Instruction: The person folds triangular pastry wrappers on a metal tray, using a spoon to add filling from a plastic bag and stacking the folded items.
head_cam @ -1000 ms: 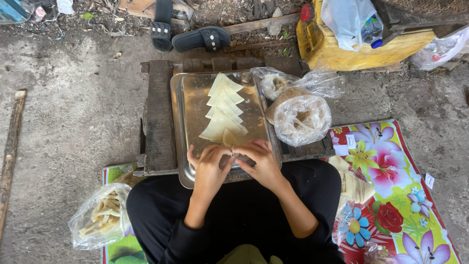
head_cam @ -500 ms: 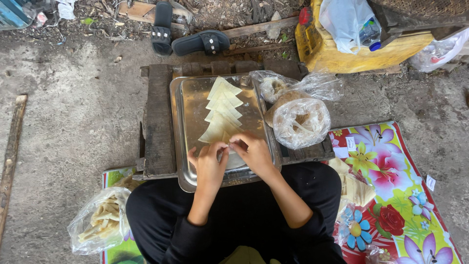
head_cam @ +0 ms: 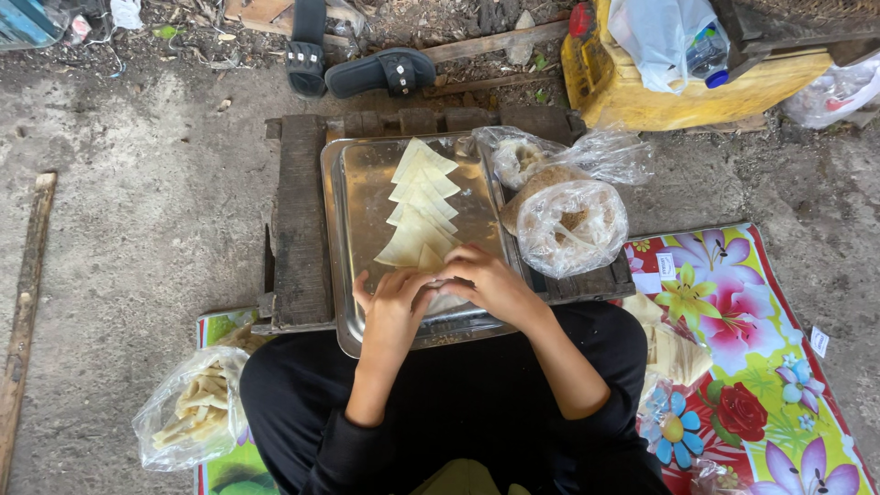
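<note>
Concrete floor (head_cam: 119,238); wooden bench (head_cam: 298,220) bears a tray (head_cam: 353,192). Both hands, left (head_cam: 394,307) and right (head_cam: 486,280), curl around a wrapper (head_cam: 431,259); sandals (head_cam: 380,69) at twelve o'clock.

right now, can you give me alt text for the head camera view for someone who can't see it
Seen from above, a seated person's left hand and right hand press together on a pale wrapper at the near end of a metal tray, below a row of folded pastry triangles. The tray rests on a wooden pallet, beside a clear bag of filling.

both hands (head_cam: 445,293) shifted back toward tray's (head_cam: 353,229) near edge, closer together.
</note>
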